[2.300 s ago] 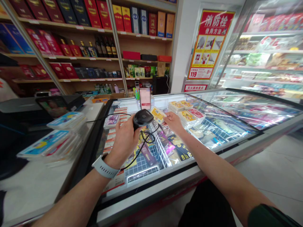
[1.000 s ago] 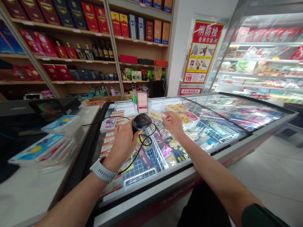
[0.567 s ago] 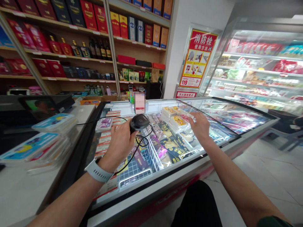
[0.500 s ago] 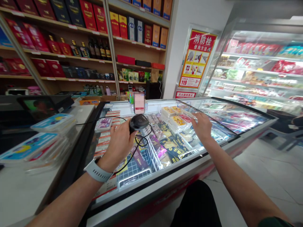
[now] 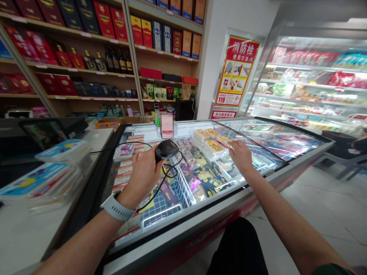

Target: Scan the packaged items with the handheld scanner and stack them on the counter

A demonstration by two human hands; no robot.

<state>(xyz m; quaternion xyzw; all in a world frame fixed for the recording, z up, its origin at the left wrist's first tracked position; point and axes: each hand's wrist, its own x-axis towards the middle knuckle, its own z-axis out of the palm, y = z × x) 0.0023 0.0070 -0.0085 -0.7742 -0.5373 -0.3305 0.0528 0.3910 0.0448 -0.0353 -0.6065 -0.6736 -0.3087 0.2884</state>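
Note:
My left hand (image 5: pixel 145 168) is wrapped round a black handheld barcode scanner (image 5: pixel 166 149), its head pointing away to the right. A black cable (image 5: pixel 164 177) loops beneath it over the freezer's glass top. At the right, my right hand (image 5: pixel 241 156) has its fingertips closed on the near right edge of a clear plastic box with a red label (image 5: pixel 224 141). That box belongs to a group of stacked boxes with yellow labels (image 5: pixel 213 146) on the glass. Part of the gripped box is hidden by my fingers.
The chest freezer (image 5: pixel 183 225) holds bagged ice creams in wire baskets. Blue-labelled plastic boxes (image 5: pixel 37 177) are stacked on the counter (image 5: pixel 25 233) at left. A purple-labelled box (image 5: pixel 124 151) lies beside my left hand. A phone-like object (image 5: pixel 167 126) stands at the freezer's back edge.
My right hand has moved slightly left and closed on the edge of the red-labelled box, whose label now looks narrower. My left hand holds the scanner much as before.

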